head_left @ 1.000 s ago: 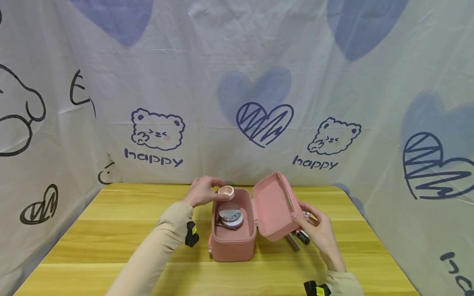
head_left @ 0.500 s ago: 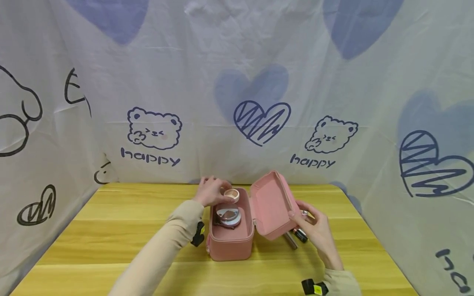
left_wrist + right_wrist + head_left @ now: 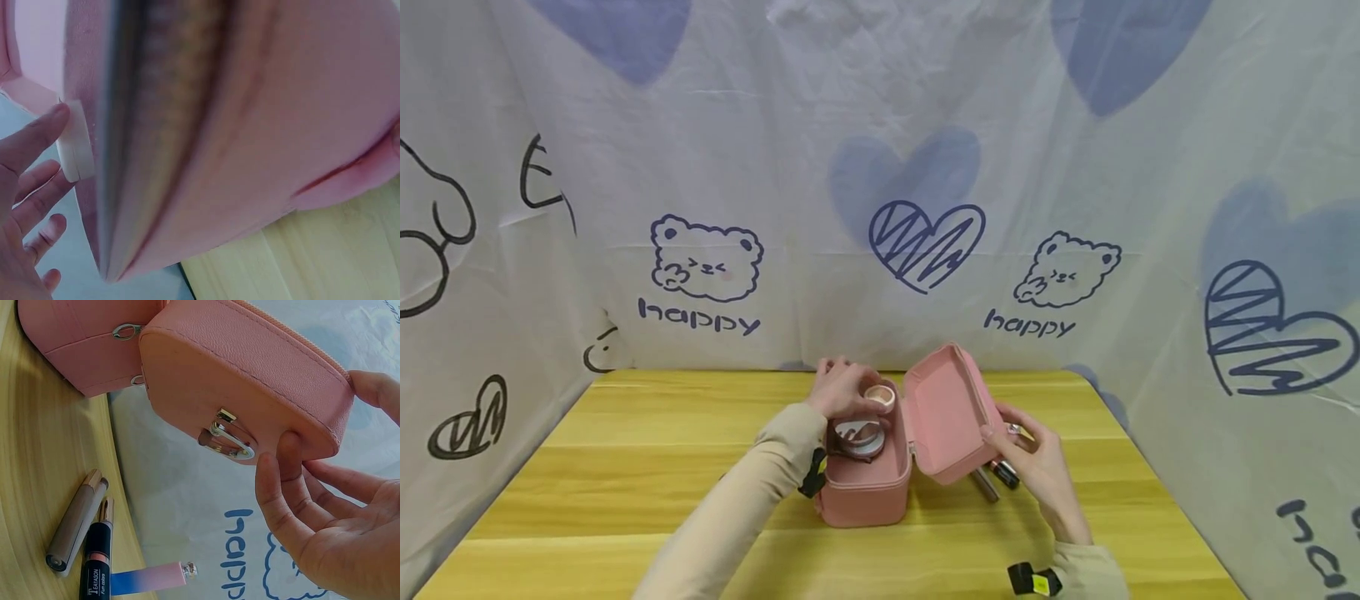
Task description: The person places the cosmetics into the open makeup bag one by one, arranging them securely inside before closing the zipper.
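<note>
Head view, lower centre: the left hand [image 3: 844,390], fingers [image 3: 44,201] pinched against the thumb, grasps a small white jar [image 3: 881,397] at the far end of the opening of a pink case [image 3: 865,506]. Whether the jar touches the case there cannot be told. A round compact [image 3: 861,448] lies inside the case, just below the jar in the frame. To the right of the case, the right hand [image 3: 1037,457] grips the hinged lid [image 3: 943,417], which stands open and tilted; its thumb is at the zipped edge and other fingers at the outer face, near a metal buckle [image 3: 231,439]. Right wrist view, lower left: a beige tube [image 3: 75,525] and a black tube [image 3: 95,562] lie close together on the desk [image 3: 31,456].
</note>
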A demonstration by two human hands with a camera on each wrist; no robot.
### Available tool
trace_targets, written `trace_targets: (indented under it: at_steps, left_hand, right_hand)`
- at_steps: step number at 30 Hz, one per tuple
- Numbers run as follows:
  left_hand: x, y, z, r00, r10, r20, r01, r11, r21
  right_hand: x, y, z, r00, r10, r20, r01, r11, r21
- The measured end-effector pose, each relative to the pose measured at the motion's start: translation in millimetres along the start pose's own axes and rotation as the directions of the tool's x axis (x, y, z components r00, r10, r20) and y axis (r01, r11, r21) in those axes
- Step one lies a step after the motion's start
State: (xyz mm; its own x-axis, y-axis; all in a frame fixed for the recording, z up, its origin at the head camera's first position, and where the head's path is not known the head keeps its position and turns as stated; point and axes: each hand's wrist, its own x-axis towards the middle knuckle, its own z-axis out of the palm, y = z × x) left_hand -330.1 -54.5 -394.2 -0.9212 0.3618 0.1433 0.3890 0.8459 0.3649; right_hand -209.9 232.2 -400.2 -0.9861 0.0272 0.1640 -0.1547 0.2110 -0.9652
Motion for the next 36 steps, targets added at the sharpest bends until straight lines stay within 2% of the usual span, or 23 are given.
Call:
trace_targets:
  at_steps: [3, 6, 9, 11, 13, 15, 22, 27, 34, 36]
  left_hand:
    - [-3.3, 0.6, -2.2, 0.999, 0.034, 0.037, -0.034, 0.999, -0.008]
    - [-7.4, 0.3, -4.0, 0.991, 0.103, 0.09, -0.101, 0.995, -0.023]
    - [-11.7, -0.6, -4.5, 0.968, 0.198, 0.152, -0.196, 0.98, -0.028]
    - [-14.8, -0.3, -4.8, 0.952, 0.238, 0.193, -0.238, 0.971, -0.023]
    - [-17.8, 0.2, -4.2, 0.94, 0.259, 0.223, -0.263, 0.965, -0.015]
    - [-19.8, 1.1, -2.7, 0.935, 0.254, 0.248, -0.258, 0.966, -0.017]
    - [-20.0, 1.3, 4.7, 0.94, 0.245, 0.236, -0.253, 0.967, 0.006]
    - [-19.5, -0.7, 3.8, 0.948, 0.239, 0.211, -0.24, 0.971, -0.023]
    - [-19.9, -13.8, -1.0, 0.97, 0.21, 0.122, -0.193, 0.971, -0.143]
    - [-21.5, -21.0, -3.4, 0.978, 0.196, 0.075, -0.179, 0.965, -0.192]
  right_hand:
    - [-0.2, 0, 0, 1.0, -0.007, 0.001, 0.007, 1.0, -0.002]
    - [-0.5, 0, 0, 1.0, -0.014, 0.003, 0.014, 1.0, -0.009]
    - [-0.4, 0, 1, 1.0, -0.015, 0.002, 0.015, 1.0, -0.012]
    - [-0.4, 1, 0, 1.0, -0.012, 0.0, 0.012, 1.0, -0.01]
    - [-0.3, 1, 0, 1.0, -0.008, -0.001, 0.008, 1.0, -0.006]
    - [-0.2, 0, 0, 1.0, -0.008, -0.001, 0.008, 1.0, -0.004]
    - [0.1, 0, 0, 1.0, -0.004, -0.002, 0.004, 1.0, -0.003]
    - [0.1, -1, 0, 1.0, -0.011, 0.002, 0.011, 1.0, -0.002]
    - [0.1, 0, 0, 1.0, -0.01, 0.005, 0.01, 1.0, -0.002]
    - [0.1, 0, 0, 1.0, -0.009, 0.005, 0.009, 1.0, -0.001]
